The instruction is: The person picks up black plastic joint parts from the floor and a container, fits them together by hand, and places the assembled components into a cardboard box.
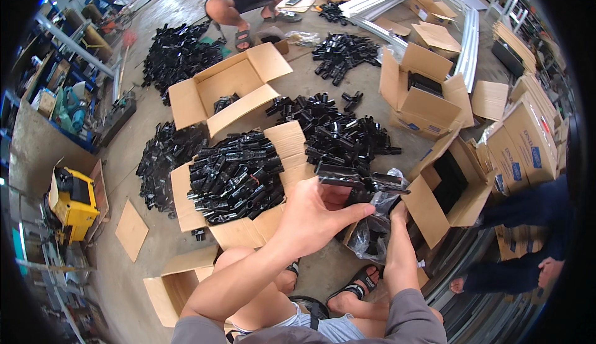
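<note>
The person's left hand point(313, 215) grips a black fitting point(341, 175), thumb along the near side, above the floor between the cartons. The right hand point(398, 212) is at a clear plastic bag point(366, 244); its fingers are hidden, so whether they close on anything cannot be told. The work looks partway along: the near carton point(254, 232) is heaped with black pieces, while a loose heap point(366, 139) beyond the hands and a left heap point(161, 164) lie on the floor. The far carton point(233, 83) shows only a few pieces inside. The fittings are glossy, dark and tubular, some branching, with open round ends. The bag is thin and crinkled; the cartons are matt brown cardboard, their flaps splayed.
</note>
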Motion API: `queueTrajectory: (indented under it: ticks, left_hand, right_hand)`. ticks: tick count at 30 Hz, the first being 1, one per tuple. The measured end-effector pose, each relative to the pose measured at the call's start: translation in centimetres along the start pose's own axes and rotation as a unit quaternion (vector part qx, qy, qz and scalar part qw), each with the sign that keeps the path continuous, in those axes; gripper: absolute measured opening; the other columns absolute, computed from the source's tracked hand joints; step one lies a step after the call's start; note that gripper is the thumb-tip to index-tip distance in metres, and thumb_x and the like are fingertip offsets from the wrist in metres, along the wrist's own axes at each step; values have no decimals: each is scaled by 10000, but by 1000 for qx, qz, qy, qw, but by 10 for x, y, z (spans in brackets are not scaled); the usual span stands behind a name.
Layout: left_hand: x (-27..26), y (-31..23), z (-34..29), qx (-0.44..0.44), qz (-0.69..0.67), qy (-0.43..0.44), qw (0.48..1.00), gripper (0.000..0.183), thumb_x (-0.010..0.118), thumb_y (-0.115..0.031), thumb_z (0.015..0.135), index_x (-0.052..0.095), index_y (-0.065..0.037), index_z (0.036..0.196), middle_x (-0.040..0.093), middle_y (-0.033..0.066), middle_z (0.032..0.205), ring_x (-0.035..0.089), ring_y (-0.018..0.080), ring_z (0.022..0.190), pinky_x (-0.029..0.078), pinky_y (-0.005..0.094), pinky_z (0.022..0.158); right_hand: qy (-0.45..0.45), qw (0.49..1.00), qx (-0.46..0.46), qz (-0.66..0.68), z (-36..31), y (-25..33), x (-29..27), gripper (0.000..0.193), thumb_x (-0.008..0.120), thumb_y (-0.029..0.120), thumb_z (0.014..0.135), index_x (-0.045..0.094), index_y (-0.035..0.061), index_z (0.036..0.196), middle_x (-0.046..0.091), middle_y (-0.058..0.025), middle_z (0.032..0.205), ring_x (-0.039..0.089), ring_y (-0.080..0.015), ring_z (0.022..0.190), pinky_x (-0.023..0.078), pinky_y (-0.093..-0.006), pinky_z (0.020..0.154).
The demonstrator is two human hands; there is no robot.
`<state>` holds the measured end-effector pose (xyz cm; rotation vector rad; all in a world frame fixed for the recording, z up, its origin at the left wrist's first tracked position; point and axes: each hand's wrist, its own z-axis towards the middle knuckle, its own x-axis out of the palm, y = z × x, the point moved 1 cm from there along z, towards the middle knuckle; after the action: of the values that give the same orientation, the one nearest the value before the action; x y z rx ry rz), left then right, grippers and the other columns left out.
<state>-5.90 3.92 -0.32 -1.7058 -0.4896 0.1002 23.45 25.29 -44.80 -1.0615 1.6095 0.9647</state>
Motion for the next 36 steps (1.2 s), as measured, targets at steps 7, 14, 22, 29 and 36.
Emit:
queueTrajectory:
  ticks: [7,14,22,29,36]
  left_hand:
    - [2,0,-2,4,32,27,999,348,856,-102,792,707,32,1077,767,118,980,718,134,863,581,315,793]
    - [-8,10,1,47,5,19,999,370,867,-107,770,705,29,1074,758,112,986,702,138,869,573,323,802]
    - [-13,-10,-12,-14,-132,30,991,387,876,-101,801,689,24,1114,736,91,1071,688,126,903,560,292,845]
    - [1,-8,-24,-36,-207,100,973,267,777,-109,895,696,-45,1141,736,84,1163,701,132,1038,566,305,908]
    - [9,-18,-38,-3,-229,128,965,238,826,-86,860,731,-89,1079,738,-15,963,647,52,853,521,249,794]
  right_hand:
    - [19,997,-66,30,4,-20,-16,329,676,148,808,599,55,1114,644,-239,1100,619,-423,1107,471,-495,965]
    - [-38,986,-121,106,-17,-28,-36,445,608,77,777,626,59,1221,676,-267,1101,637,-444,1093,482,-500,972]
    - [-88,864,-77,490,-113,-13,-112,348,615,43,861,688,59,1201,684,-131,944,678,-248,861,555,-367,801]
    - [36,594,-222,772,-287,90,-319,248,638,53,1000,567,39,1237,703,-116,1037,692,-162,906,546,-264,816]
    - [-108,558,-400,719,-338,126,-375,272,643,-51,965,548,0,1215,733,-169,1061,705,-164,923,541,-263,852]
